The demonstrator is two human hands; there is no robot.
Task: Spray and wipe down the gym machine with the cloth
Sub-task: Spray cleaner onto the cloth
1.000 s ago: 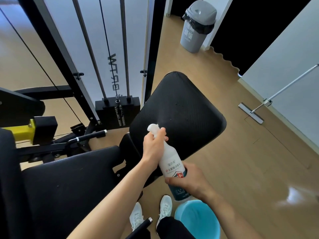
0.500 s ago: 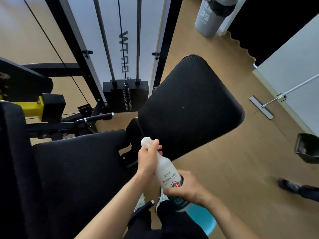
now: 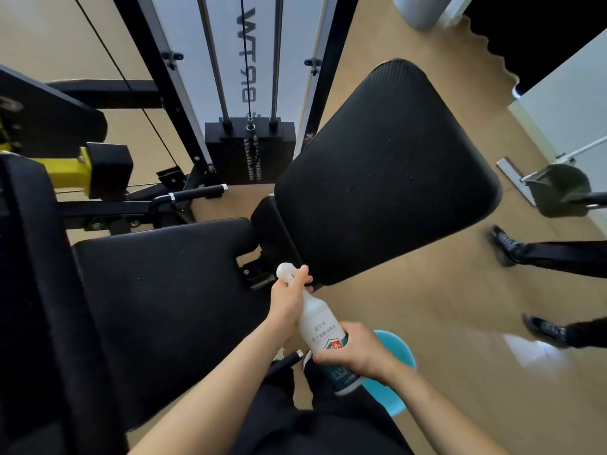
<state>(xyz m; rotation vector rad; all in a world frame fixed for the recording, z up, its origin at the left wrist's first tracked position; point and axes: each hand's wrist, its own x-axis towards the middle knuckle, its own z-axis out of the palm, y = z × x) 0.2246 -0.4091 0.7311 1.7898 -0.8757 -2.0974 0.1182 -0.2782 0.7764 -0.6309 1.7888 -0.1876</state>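
I hold a white spray bottle (image 3: 321, 326) with a teal base in both hands. My left hand (image 3: 289, 298) grips its neck, fingers around the white spray head, which points toward the machine. My right hand (image 3: 356, 351) clasps the lower body of the bottle. The black gym machine has a flat seat pad (image 3: 164, 290) on the left and a large tilted back pad (image 3: 387, 172) right above the bottle. No cloth shows in view.
A light blue bucket (image 3: 399, 353) stands on the wooden floor under my right hand. The weight stack (image 3: 249, 152) and guide rods rise behind the pads. Another person's legs and shoes (image 3: 542, 254) and a dustpan (image 3: 558, 192) are at the right.
My view has dipped and drawn closer to the pads. Another person's legs have stepped in from the right. Both hands keep their grip on the bottle.
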